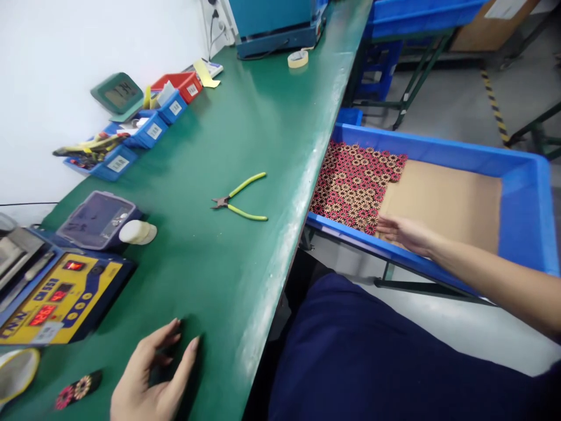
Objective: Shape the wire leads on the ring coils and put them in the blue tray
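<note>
My left hand (151, 377) hovers over or rests on the green bench with thumb and fingers apart and nothing between them. To its left lies a small dark strip (90, 383) carrying a red and a tan flower-like round part. My right hand (402, 232) reaches into the blue tray (528, 187), its fingers stretched out beside the front edge of a packed layer of red and tan flower-shaped round parts (350, 184). No part shows in that hand. Cutting pliers with green handles (241, 197) lie with handles spread on the bench.
A yellow-faced soldering station (61, 298), lidded purple box (96, 219) and white bottle (138, 232) stand at left. Small labelled bins (146, 131), a green clock (117, 93) and a tape roll (298, 58) are farther back. The bench edge (302, 216) separates bench and tray.
</note>
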Available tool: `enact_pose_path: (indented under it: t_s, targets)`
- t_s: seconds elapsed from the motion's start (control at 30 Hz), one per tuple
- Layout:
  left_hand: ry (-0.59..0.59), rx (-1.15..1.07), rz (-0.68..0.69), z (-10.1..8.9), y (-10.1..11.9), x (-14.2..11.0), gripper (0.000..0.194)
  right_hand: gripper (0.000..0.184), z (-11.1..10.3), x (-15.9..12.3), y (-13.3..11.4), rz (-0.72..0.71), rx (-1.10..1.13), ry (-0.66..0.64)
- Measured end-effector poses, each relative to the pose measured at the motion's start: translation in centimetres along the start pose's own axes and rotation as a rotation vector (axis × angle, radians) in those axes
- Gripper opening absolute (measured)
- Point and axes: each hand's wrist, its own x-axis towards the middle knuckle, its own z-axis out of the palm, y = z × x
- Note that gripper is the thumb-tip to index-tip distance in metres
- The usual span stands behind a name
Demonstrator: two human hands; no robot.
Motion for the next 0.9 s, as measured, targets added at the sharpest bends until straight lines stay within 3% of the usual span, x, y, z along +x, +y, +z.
enact_pose_path:
  t_s: [0.33, 0.67, 0.9]
  targets:
    - [0.018, -0.015, -0.030, 0.1, 0.4, 0.0, 0.060, 0.029, 0.1, -1.8, -0.9, 0.175, 0.060, -0.025]
    - [0.041, -0.002, -0.021, 0.0, 0.4, 0.0, 0.059, 0.030, 0.4, 0.9, -3.1, 0.018, 0.123, 0.127]
    - [0.047, -0.021, 0.067, 0.1, 0.8, 0.4, 0.054, 0.030, -0.4, 0.8, -2.5, 0.067, 0.010, 0.155]
